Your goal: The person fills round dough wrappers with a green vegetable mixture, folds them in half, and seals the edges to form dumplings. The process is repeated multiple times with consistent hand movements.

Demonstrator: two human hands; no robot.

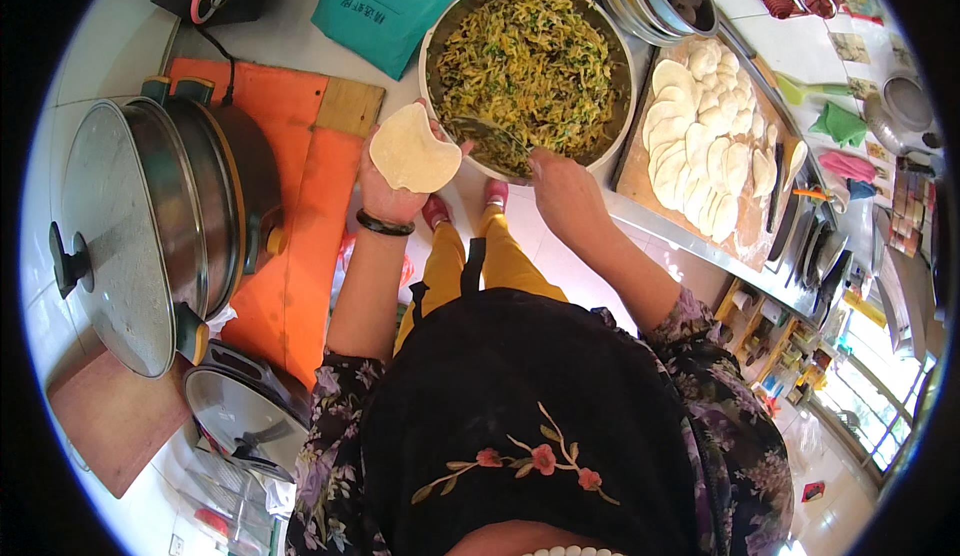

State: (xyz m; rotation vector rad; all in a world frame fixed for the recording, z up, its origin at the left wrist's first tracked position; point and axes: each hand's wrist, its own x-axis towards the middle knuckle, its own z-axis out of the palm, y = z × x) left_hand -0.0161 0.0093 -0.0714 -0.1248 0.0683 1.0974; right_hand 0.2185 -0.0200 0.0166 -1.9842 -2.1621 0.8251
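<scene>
A round, flat dough wrapper lies across the palm of my left hand, just left of a large steel bowl. Chopped yellow-green filling fills much of that bowl. My right hand grips the handle of a metal spoon at the bowl's near rim; the spoon's head is low against the filling, close to my left fingertips. To the right, many more dough wrappers lie overlapped on a floured wooden board, with dough pieces behind them.
A tall lidded steamer pot stands at left on an orange surface. A teal packet with writing lies behind the bowl. Stacked bowls stand at back right. A dark-handled knife rests on the board's right side.
</scene>
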